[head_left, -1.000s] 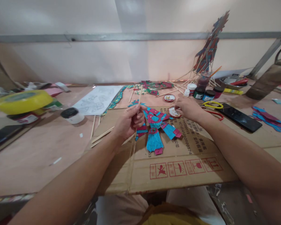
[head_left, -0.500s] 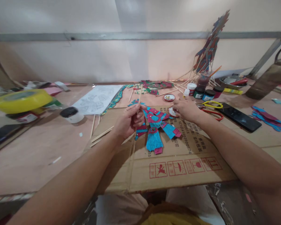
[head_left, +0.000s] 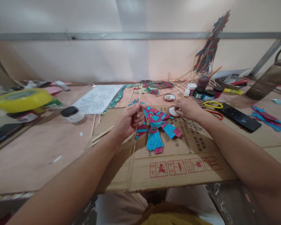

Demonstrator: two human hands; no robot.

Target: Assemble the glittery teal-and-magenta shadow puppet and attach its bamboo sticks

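Note:
A thin wooden stick [head_left: 140,92] stands upright in my left hand [head_left: 132,120], whose fingers are wrapped round it. Beside that hand, a blue and magenta paper figure [head_left: 155,142] lies on the cardboard sheet [head_left: 178,184]. My right hand [head_left: 184,107] reaches over a small round lid of pale bits [head_left: 172,112], fingers bent down at its right edge; whether they pinch anything is too small to make out. Just behind lies another round lid [head_left: 169,97] with coloured bits.
Paint jars [head_left: 209,95], yellow and red scissors [head_left: 213,105] and a black phone [head_left: 241,117] lie to the right. A metal bottle [head_left: 269,78] leans beyond. On the left are a drawing sheet [head_left: 96,98], a black-lidded jar [head_left: 72,115] and yellow tape [head_left: 21,100].
My right hand has shifted slightly to the right and down at the lid of pale bits. My left hand keeps its grip on the stick, nearly unmoved.

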